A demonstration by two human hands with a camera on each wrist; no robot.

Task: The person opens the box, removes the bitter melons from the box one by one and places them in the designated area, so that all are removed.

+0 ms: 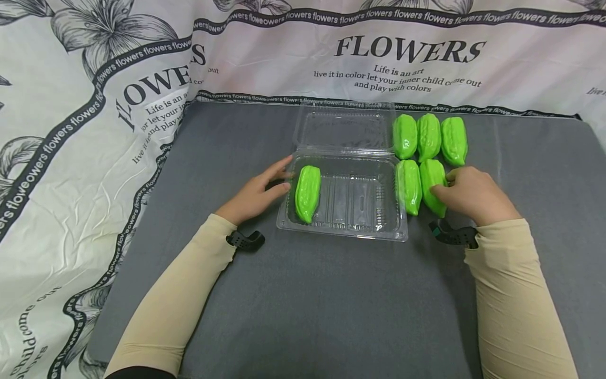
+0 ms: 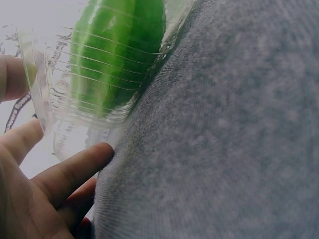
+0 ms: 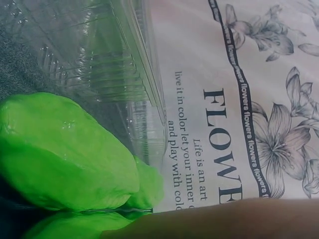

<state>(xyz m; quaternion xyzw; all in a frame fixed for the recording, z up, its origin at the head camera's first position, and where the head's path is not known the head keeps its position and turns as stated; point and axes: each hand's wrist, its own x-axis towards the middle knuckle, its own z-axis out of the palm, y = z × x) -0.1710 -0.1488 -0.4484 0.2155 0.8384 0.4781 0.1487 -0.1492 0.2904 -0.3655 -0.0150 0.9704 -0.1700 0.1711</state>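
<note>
A clear plastic clamshell box [image 1: 343, 231] lies on the table with its lid [image 1: 345, 126] folded back. One green ridged fruit [image 1: 307, 195] sits at the left inside it. My left hand [image 1: 258, 192] is at the box's left wall, fingers spread and fairly straight; in the left wrist view, its fingers [image 2: 75, 172] lie close to the clear wall. At the right, my right hand [image 1: 478, 195] pinches the right-hand fruit [image 1: 432, 184] of the front pair, its fingertips partly hidden. The other front fruit [image 1: 410, 187] lies between it and the box.
Three more green fruits [image 1: 429, 137] stand in a row behind the front pair, beside the lid. Grey cloth [image 1: 303, 305] covers the table. A white sheet with flower print and lettering [image 1: 407, 47] hangs along the back and left.
</note>
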